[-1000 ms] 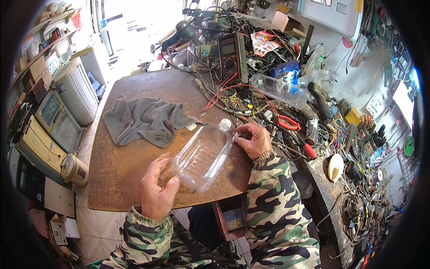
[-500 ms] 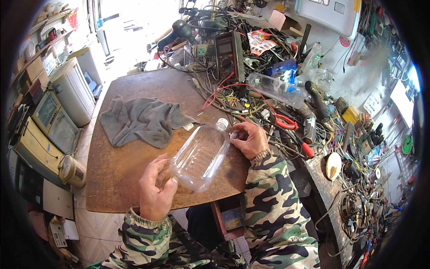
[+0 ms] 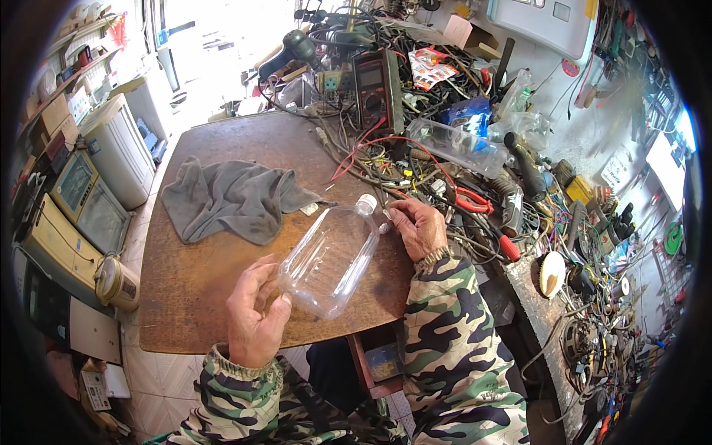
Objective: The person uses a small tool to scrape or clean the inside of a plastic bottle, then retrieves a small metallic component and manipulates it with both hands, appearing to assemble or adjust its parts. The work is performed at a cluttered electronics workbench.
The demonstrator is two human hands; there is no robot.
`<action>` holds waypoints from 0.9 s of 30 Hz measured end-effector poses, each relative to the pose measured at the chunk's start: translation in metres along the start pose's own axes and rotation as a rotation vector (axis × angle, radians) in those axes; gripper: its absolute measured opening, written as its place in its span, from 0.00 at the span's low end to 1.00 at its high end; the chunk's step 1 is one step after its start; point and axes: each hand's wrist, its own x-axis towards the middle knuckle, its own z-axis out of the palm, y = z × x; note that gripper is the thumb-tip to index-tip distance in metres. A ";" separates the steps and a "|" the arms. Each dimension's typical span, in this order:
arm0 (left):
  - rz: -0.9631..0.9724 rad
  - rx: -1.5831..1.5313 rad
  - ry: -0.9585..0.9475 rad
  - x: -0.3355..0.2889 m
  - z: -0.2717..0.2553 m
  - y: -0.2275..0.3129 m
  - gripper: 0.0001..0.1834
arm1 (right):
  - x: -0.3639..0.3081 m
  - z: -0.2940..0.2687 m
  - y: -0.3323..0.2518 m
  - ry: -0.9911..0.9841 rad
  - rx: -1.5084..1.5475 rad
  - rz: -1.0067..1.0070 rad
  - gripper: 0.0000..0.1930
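Note:
A clear plastic bottle (image 3: pixel 330 259) with a white cap (image 3: pixel 366 205) lies slanted over the brown table, its neck pointing away and to the right. My left hand (image 3: pixel 256 311) grips the bottle's base, thumb on the near side and fingers on the far side. To the right of the bottle's shoulder, a small crumpled silvery piece (image 3: pixel 384 228) sits on the table. My right hand (image 3: pixel 419 228) hovers beside it, thumb and forefinger slightly apart near the cap. Whether any tiny thing touches those fingertips is too small to tell.
A grey cloth (image 3: pixel 233 200) is spread on the table (image 3: pixel 193 297) at the left. Tangled cables, a multimeter (image 3: pixel 377 89), red-handled pliers (image 3: pixel 475 200) and a clear plastic tray (image 3: pixel 456 144) crowd the right side. Below the table's front edge is an open drawer (image 3: pixel 378 363).
My right fingers have let go of the crumpled silvery piece and lifted slightly away from it. The bottle and my left hand have barely shifted.

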 end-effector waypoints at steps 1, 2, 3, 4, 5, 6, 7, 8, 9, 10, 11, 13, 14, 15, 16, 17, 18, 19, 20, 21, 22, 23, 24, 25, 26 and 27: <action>0.007 -0.005 0.002 0.000 0.000 0.000 0.25 | 0.000 0.000 -0.002 0.001 -0.012 -0.011 0.11; 0.013 -0.011 0.002 0.000 0.000 0.000 0.25 | 0.000 0.001 0.000 0.003 0.005 0.001 0.11; 0.020 -0.018 0.002 0.001 0.001 0.000 0.26 | 0.000 0.002 0.002 0.005 0.021 0.013 0.11; 0.027 -0.004 0.001 0.001 0.001 0.000 0.25 | 0.000 0.002 0.004 0.006 0.037 0.025 0.11; 0.034 0.011 0.002 0.000 0.001 -0.001 0.25 | 0.000 0.002 0.004 -0.002 0.006 0.017 0.11; 0.042 0.026 0.003 0.000 0.000 0.000 0.25 | 0.000 0.000 0.003 -0.010 -0.024 0.008 0.11; 0.040 0.014 -0.002 0.001 0.001 0.000 0.25 | 0.000 -0.001 0.001 -0.018 -0.055 0.000 0.11; 0.040 0.003 -0.007 0.001 0.001 0.002 0.25 | 0.000 -0.001 -0.001 -0.035 -0.064 -0.004 0.11; 0.039 -0.008 -0.011 0.001 0.002 0.002 0.25 | -0.001 -0.002 -0.003 -0.052 -0.074 -0.009 0.11; 0.039 0.002 -0.009 0.000 0.001 0.002 0.25 | -0.001 -0.002 -0.004 -0.068 -0.083 -0.013 0.11; 0.040 0.011 -0.008 0.000 0.001 0.002 0.25 | -0.001 -0.001 -0.004 -0.070 -0.076 -0.019 0.11; 0.045 0.018 -0.006 0.000 0.001 0.001 0.25 | -0.001 0.001 -0.003 -0.074 -0.061 -0.033 0.11; 0.048 0.015 -0.004 0.000 0.001 0.000 0.25 | -0.001 0.002 -0.002 -0.079 -0.065 -0.045 0.11; 0.052 0.012 -0.002 0.000 0.000 -0.001 0.25 | -0.001 0.003 -0.001 -0.084 -0.069 -0.056 0.11; 0.050 0.018 -0.001 0.000 0.000 -0.001 0.25 | 0.000 0.004 -0.001 -0.089 -0.072 -0.068 0.10; 0.048 0.024 0.000 0.000 0.000 -0.001 0.25 | 0.000 0.004 -0.002 -0.095 -0.068 -0.065 0.10; 0.046 0.031 0.001 0.000 0.000 -0.001 0.25 | 0.000 0.003 -0.001 -0.104 -0.085 -0.061 0.10; 0.041 0.034 -0.001 0.001 0.000 -0.001 0.25 | 0.000 0.002 0.000 -0.112 -0.102 -0.057 0.11; 0.038 0.038 -0.003 0.001 0.001 0.001 0.25 | 0.000 0.002 0.000 -0.120 -0.118 -0.055 0.11; 0.035 0.042 -0.005 0.001 0.001 0.002 0.25 | 0.000 0.002 0.001 -0.113 -0.131 -0.050 0.11; 0.037 0.037 -0.005 0.001 0.002 0.002 0.25 | 0.000 0.002 0.001 -0.107 -0.144 -0.046 0.12; 0.038 0.032 -0.005 0.001 0.002 0.003 0.25 | 0.000 0.002 0.001 -0.101 -0.157 -0.041 0.12; 0.039 0.027 -0.005 0.001 0.002 0.004 0.25 | 0.001 0.002 0.001 -0.100 -0.182 -0.032 0.13; 0.039 0.022 -0.002 0.001 0.003 0.005 0.25 | 0.001 0.002 0.001 -0.099 -0.207 -0.023 0.13; 0.038 0.016 0.002 0.000 0.003 0.005 0.25 | 0.002 0.002 0.000 -0.099 -0.233 -0.014 0.14; 0.037 0.010 0.006 0.000 0.003 0.006 0.25 | 0.001 0.002 -0.001 -0.057 -0.214 -0.009 0.15</action>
